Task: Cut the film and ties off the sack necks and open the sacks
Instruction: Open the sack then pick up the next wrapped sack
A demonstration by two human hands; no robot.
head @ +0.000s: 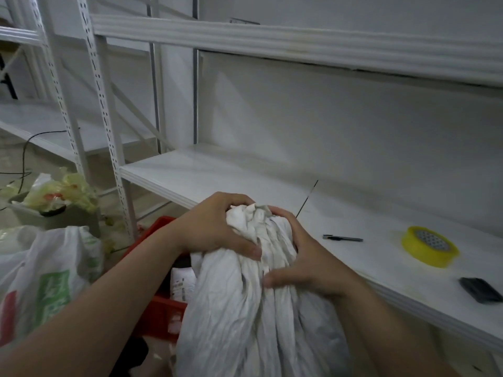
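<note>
Sack [245,308] — creased, matt woven cloth; shelf [217,172] smooth, faintly glossy; tape roll [430,247] — shiny plastic.

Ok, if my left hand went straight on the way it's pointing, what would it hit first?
The left hand points right, straight into the bunched sack neck it grips; right behind that, probably the right hand.

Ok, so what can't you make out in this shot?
Head view, sack neck: covered by the left hand and right hand, so any tie or film is hidden.
Head view, sack: bottom cut off by the lower edge.
Head view, slim tool on the shelf: too small to identify.
</note>
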